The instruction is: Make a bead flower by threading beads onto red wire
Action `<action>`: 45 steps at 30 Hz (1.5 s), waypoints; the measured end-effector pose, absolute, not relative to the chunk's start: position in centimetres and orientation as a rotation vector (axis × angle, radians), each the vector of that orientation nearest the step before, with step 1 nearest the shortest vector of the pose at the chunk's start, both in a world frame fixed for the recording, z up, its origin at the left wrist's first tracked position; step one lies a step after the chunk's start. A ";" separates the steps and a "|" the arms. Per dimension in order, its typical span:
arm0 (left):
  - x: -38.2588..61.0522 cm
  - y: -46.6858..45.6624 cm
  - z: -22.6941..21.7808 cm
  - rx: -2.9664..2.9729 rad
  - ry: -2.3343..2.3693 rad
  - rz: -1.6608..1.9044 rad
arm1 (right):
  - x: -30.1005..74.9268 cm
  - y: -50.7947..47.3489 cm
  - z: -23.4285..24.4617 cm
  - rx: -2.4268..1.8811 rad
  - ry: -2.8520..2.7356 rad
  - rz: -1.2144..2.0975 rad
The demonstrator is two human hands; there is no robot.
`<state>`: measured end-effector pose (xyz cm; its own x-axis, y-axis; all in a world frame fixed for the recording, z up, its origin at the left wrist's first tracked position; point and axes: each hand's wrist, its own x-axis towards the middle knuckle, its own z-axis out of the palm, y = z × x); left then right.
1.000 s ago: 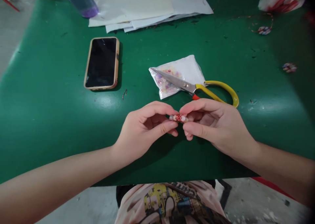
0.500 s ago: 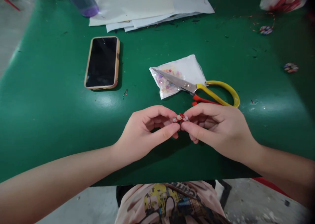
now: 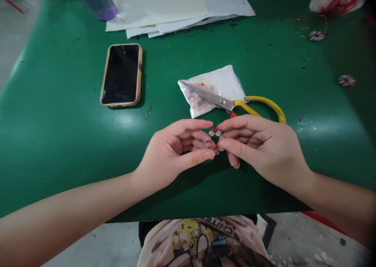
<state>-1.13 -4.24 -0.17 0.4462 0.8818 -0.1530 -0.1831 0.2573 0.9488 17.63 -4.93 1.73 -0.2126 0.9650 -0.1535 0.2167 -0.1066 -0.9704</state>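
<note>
Between my two hands is a small beaded ring (image 3: 211, 133) of pale beads strung on red wire, its round opening facing me. My left hand (image 3: 179, 149) holds the ring's left side lightly between thumb and fingers. From the right, my right hand (image 3: 258, 145) grips the ring with its thumb and fingertips. Just beyond my hands lie scissors (image 3: 222, 101) with one yellow and one red handle, blades across a small clear-and-white packet (image 3: 232, 83) of colourful beads. The right hand partly covers the red handle.
A phone (image 3: 121, 75) in a tan case lies left, near a bent wire scrap (image 3: 149, 112). Paper sheets (image 3: 176, 8) and a purple-based bottle (image 3: 98, 2) stand at the back. Two beaded pieces, one with wire (image 3: 316, 35), one without (image 3: 347, 80), and a plastic bag (image 3: 337, 0) are right.
The beaded ring has turned from nearly edge-on to facing me, so its opening shows. My fingertips have spread from a tight pinch and shifted slightly upward.
</note>
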 end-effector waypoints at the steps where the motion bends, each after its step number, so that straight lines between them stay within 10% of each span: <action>1: -1.1 -4.2 -0.2 1.058 0.811 0.840 | 17.6 -4.9 1.7 -1.348 -1.465 1.382; 45: -1.1 -4.4 0.0 1.029 0.864 0.907 | 18.0 -5.2 0.9 -1.191 -1.904 0.922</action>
<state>-1.07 -4.37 0.03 0.3728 0.9142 -0.1587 -0.2037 0.2475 0.9472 18.02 -5.24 0.92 -0.3335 0.9241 0.1864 0.4265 0.3242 -0.8444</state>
